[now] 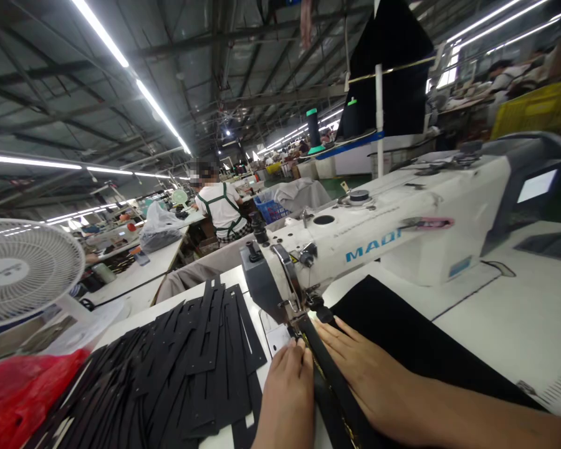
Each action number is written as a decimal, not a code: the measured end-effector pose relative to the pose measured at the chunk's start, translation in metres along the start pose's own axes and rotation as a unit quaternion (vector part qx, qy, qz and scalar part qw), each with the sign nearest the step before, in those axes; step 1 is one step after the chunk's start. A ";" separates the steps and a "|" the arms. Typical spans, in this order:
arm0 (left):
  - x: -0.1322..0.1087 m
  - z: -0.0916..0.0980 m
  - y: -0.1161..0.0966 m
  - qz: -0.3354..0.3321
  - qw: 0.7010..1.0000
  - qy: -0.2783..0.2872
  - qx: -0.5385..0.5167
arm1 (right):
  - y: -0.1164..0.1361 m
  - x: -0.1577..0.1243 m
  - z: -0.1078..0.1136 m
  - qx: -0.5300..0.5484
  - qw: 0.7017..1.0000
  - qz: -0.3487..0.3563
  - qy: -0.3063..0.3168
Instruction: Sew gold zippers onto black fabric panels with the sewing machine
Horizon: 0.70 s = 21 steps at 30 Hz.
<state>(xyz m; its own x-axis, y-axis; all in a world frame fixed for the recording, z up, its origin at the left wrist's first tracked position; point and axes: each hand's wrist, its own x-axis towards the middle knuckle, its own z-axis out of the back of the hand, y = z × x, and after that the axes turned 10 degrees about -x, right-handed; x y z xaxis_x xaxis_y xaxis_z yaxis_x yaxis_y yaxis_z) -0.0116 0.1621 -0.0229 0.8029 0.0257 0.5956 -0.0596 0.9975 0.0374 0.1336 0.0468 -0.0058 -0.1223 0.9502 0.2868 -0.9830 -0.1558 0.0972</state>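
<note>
Your two hands are at the front of a white MAQI sewing machine, close to its presser foot. Your left hand is palm down with its fingers together and bent, the fingertips at the left edge of a black zipper tape with gold-coloured teeth; you have it covered enough that I cannot tell whether you are pinching the tape or only pressing it. Your right hand is spread fairly flat, fingers extended towards the needle area, resting on black fabric without a closed grip. The zipper runs between your hands, from the presser foot down to the lower edge of the view, while the fabric extends to the right over the white worktop.

To your left lies a heap of black cut strips, several with long slots, with a red plastic bag and a white fan beyond. Pink-handled snips are on the machine's arm. Further off, a co-worker in a white shirt faces away from you.
</note>
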 end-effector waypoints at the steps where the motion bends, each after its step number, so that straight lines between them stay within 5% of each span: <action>1: -0.003 -0.005 0.001 0.012 1.000 -0.008 -0.005 | 0.000 0.000 0.000 0.004 1.000 -0.002 -0.001; 6: -0.012 -0.017 0.004 0.050 0.999 0.009 -0.020 | -0.002 0.001 -0.001 0.025 1.000 0.004 -0.005; 12: -0.002 0.003 0.009 0.049 0.993 0.102 -0.015 | -0.009 0.015 0.006 0.042 0.999 0.012 -0.009; 17: -0.005 0.006 0.007 0.029 0.997 0.064 -0.025 | -0.009 0.004 0.014 0.036 0.999 0.016 -0.037; 21: -0.020 0.003 -0.004 -0.035 0.999 -0.004 -0.007 | 0.017 -0.039 0.012 0.000 0.989 0.036 -0.146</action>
<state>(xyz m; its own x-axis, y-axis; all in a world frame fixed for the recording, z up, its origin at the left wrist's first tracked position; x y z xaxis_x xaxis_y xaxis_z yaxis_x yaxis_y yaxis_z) -0.0293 0.1573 -0.0324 0.8000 -0.0438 0.5983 0.0046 0.9977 0.0669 0.1233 0.0041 -0.0038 -0.1482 0.8183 0.5553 -0.9730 -0.2210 0.0661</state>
